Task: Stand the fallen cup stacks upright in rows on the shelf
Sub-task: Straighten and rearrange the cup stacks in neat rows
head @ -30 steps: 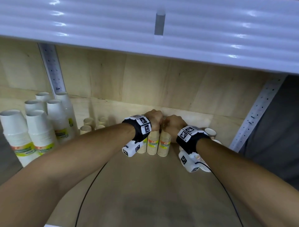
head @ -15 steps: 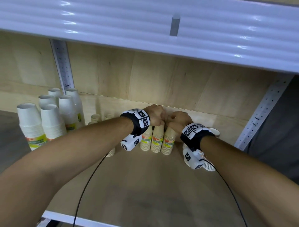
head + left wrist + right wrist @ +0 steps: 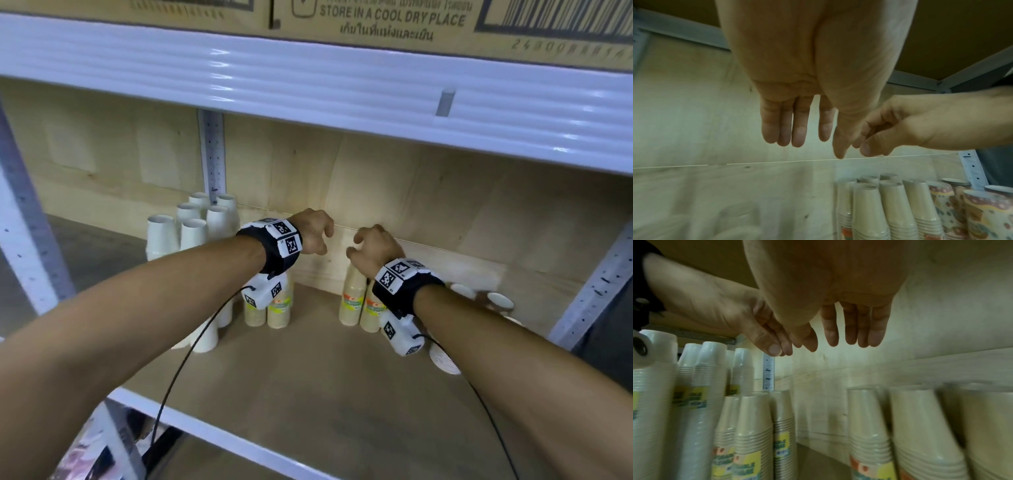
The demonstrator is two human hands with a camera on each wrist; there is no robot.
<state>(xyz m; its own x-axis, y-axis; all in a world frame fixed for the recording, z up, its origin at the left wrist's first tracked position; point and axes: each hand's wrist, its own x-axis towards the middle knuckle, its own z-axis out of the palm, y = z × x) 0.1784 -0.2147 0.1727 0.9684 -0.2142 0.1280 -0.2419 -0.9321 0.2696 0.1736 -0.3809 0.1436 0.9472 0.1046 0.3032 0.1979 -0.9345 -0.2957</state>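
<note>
Beige cup stacks stand upside down on the wooden shelf (image 3: 308,394) in two groups: one (image 3: 278,308) under my left wrist, the other (image 3: 352,301) under my right wrist. My left hand (image 3: 317,236) hovers above the left group with relaxed fingers and holds nothing. My right hand (image 3: 368,245) hangs just over the right group, fingers loosely curled and empty. In the left wrist view the left fingers (image 3: 797,129) point down with nothing in them. In the right wrist view the right fingers (image 3: 851,331) hang free above the beige stacks (image 3: 869,426).
Tall white cup stacks (image 3: 205,226) stand at the back left. Patterned cups (image 3: 498,301) sit at the right by the upright post. A stack (image 3: 443,361) lies on its side under my right forearm. A white shelf beam (image 3: 308,89) runs close overhead.
Both hands have come off the tops of the beige stacks, lifted and moved apart. The beige stacks, close together before, now stand in two groups with a gap between.
</note>
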